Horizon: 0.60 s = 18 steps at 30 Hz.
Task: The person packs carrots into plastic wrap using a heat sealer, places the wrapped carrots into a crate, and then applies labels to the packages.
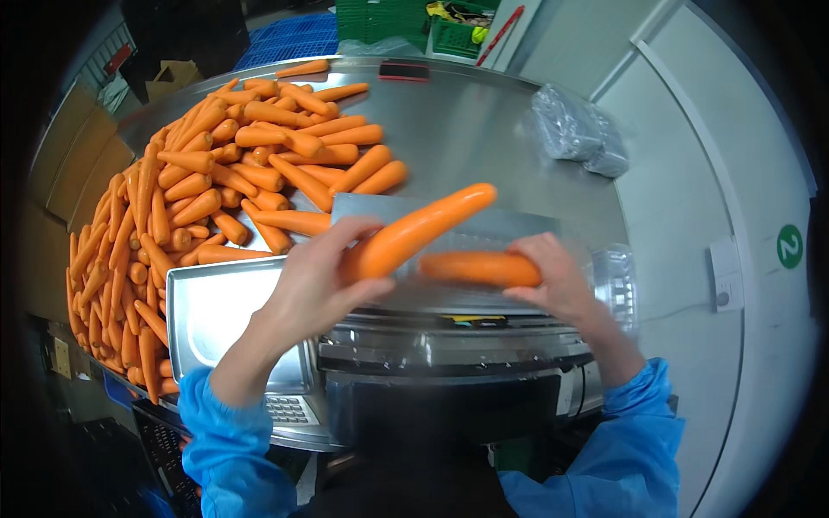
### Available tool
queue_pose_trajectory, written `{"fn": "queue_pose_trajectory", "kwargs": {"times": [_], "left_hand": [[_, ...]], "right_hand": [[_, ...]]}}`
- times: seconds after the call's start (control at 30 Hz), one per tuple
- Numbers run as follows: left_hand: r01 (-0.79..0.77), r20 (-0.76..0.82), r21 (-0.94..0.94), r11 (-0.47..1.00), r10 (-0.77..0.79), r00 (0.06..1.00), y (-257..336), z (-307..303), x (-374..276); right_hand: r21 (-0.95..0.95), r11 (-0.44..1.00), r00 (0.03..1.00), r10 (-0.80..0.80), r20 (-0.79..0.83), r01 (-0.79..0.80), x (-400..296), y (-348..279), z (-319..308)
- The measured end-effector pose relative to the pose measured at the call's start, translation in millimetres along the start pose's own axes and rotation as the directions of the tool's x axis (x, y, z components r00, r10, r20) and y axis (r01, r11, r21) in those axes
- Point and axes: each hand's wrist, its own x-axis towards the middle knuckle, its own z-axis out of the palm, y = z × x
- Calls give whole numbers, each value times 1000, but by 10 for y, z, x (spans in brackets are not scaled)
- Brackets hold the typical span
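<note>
My left hand (pixel 317 278) grips the thick end of a large carrot (pixel 427 223), whose tip points up and to the right. A second carrot (pixel 476 268), slightly blurred, lies nearly level in the grip of my right hand (pixel 550 275). Both carrots are above a metal plate (pixel 388 207) on a wrapping machine (pixel 453 353). Left of the machine stands a weighing scale with a bare steel pan (pixel 223 317) and a keypad (pixel 291 410); my left forearm passes over the pan. A big heap of carrots (pixel 194 181) covers the left side of the steel table (pixel 466 123).
Packs of clear plastic trays (pixel 576 129) sit at the table's right edge, and more clear trays (pixel 614 285) stand beside the machine. A red-edged phone (pixel 404 71) lies at the far edge. Behind it are green crates (pixel 382 26). A white wall (pixel 686 194) bounds the right side.
</note>
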Motion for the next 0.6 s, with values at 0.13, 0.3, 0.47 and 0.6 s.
{"fn": "queue_pose_trajectory", "kwargs": {"times": [0.13,0.3,0.47,0.6], "left_hand": [[-133,207,241,961,83,975,207,619,576],[-288,391,434,854,109,914,16,977,656],[-269,394,366,891,113,912,20,960,539],[-193,386,360,913,42,921,20,901,391]], "right_hand": [[64,997,990,43,-132,-35,-425,32,151],[80,979,937,203,-283,-188,-794,236,252],[275,930,935,301,-185,-245,-660,498,513],[321,924,944,276,-179,-209,-710,431,574]]}}
